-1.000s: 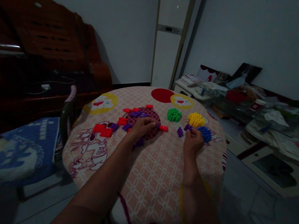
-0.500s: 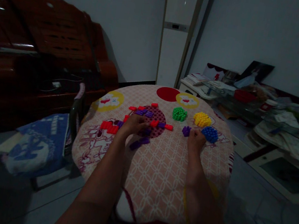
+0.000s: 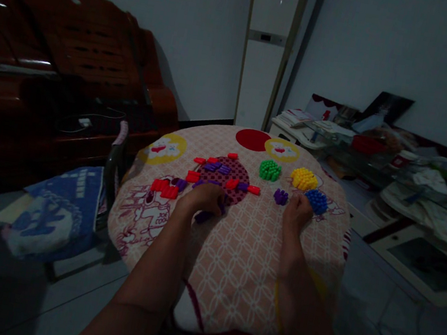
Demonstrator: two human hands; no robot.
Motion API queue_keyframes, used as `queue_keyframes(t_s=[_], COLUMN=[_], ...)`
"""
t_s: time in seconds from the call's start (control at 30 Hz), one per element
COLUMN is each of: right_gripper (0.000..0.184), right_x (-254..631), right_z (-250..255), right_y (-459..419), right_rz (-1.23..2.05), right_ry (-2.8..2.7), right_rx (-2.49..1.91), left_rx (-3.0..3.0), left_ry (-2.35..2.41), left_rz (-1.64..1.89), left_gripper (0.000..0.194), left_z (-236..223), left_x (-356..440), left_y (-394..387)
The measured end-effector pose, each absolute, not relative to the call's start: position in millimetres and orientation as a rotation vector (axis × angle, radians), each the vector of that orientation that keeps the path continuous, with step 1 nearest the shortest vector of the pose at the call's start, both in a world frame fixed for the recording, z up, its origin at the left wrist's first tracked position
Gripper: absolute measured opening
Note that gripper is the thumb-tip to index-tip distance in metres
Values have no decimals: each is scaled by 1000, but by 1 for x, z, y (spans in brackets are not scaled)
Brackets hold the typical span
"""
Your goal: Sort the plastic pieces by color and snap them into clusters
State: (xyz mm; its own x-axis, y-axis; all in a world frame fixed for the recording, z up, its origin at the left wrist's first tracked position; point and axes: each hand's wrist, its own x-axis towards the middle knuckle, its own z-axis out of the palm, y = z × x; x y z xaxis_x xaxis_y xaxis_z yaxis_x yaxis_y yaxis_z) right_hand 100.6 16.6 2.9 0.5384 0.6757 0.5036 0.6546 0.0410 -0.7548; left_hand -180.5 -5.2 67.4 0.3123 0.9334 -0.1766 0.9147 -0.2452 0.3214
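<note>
My left hand [image 3: 206, 198] reaches over the near-left part of the table, its fingers curled down onto a purple plastic block [image 3: 203, 217]. Around it lie more loose blocks: a group of red blocks [image 3: 165, 188], purple blocks [image 3: 218, 168] farther back, and a short row of red and purple blocks [image 3: 242, 187] to its right. My right hand [image 3: 298, 210] is closed beside a small purple cluster [image 3: 281, 196] and a blue cluster [image 3: 316, 202]. Whatever it may hold is hidden by the fingers.
Green [image 3: 270, 170] and yellow clusters [image 3: 304, 179] stand behind my right hand on the round cloth-covered table [image 3: 233, 261]. A chair with a blue cloth [image 3: 57, 214] is at the left, before a wooden sofa [image 3: 81, 46]. A cluttered cabinet [image 3: 395, 190] stands at the right.
My left hand has come nearer to me, onto the closer purple blocks, uncovering a red block behind it. My right hand has shifted slightly away from the purple cluster.
</note>
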Motion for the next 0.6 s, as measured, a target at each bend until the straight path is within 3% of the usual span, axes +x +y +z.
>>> queue_keyframes(t_s=[0.3,0.6], right_gripper=[28,43], right_x=[100,102], right_z=[1,-2], right_y=[17,25], right_rz=[52,290], right_ry=[-1093,-1191], right_rx=[-1624,-1553], left_rx=[2103,2094], left_ry=[1441,1399], left_rz=[760,1053], left_gripper=[8,14], left_z=[54,36], left_x=[-152,-60], left_y=[8,26])
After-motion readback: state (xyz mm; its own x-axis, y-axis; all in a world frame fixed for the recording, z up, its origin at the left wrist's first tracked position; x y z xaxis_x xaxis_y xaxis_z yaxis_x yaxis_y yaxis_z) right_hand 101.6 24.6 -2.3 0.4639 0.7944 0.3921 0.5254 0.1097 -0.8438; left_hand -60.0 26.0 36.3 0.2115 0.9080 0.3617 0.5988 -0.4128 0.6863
